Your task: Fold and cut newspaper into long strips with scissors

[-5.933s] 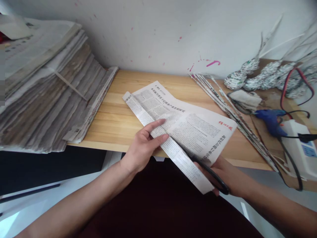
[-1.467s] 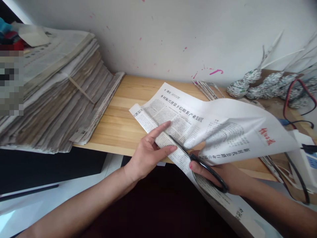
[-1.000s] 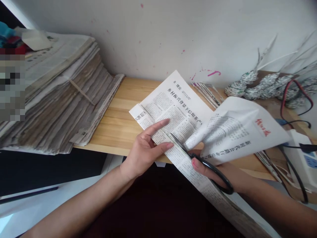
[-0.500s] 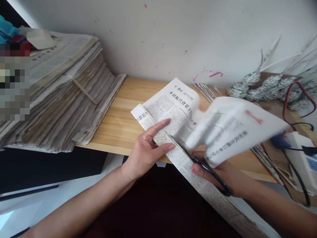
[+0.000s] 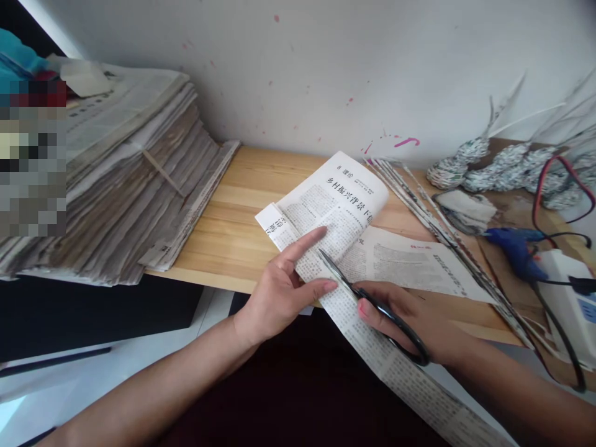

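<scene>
A printed newspaper sheet point(image 5: 321, 198) lies folded on the wooden table, its right part curling over and spreading toward the back right. A long strip of it point(image 5: 386, 357) hangs over the front edge toward the lower right. My left hand point(image 5: 286, 285) pinches the paper near the table's edge, thumb below and index finger stretched across the print. Black-handled scissors point(image 5: 391, 316) are in my right hand point(image 5: 400, 316), their blades nearly closed at the paper, with the tips just right of my left fingers.
A tall newspaper stack point(image 5: 153, 167) stands at the left. Thin paper rods point(image 5: 433, 236) lie right of the sheet. Braided bundles point(image 5: 493, 167), a blue glue gun point(image 5: 516, 248), cables and a white power strip point(image 5: 563, 298) are farther right. The wooden table point(image 5: 218, 236) ends at its front edge.
The lifted right part of the sheet has dropped onto the table, uncovering the glue gun and rods. Both hands keep nearly the same place.
</scene>
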`<control>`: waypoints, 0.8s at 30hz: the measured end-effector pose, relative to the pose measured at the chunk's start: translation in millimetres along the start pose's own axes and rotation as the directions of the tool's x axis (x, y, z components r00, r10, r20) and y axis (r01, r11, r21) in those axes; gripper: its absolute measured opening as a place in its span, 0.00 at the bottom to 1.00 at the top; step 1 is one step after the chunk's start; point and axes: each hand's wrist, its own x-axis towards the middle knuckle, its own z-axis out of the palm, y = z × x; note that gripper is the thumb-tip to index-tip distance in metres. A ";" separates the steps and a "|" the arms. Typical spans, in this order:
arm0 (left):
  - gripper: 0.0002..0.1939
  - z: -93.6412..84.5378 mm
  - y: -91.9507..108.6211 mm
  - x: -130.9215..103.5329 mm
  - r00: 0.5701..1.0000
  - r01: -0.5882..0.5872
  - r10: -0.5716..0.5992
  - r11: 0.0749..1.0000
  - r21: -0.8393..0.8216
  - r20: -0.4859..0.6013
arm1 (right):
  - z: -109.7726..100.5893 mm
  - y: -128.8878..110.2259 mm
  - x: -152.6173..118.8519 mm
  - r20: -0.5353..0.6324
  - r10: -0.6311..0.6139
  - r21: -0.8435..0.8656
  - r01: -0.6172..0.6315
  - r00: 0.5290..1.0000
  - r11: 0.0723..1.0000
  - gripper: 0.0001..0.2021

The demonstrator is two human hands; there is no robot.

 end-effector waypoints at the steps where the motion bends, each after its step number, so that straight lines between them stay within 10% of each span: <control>1: 0.40 0.0 0.4 0.0 1.000 -0.001 0.001 1.000 0.003 -0.004 | 0.1 0.7 0.2 0.012 0.013 0.020 -0.013 1.000 1.000 0.26; 24: 0.33 -20.0 5.7 11.8 0.988 -0.108 0.112 0.993 0.044 -0.106 | -0.4 8.8 -0.3 0.090 0.121 0.129 -0.132 0.989 0.983 0.25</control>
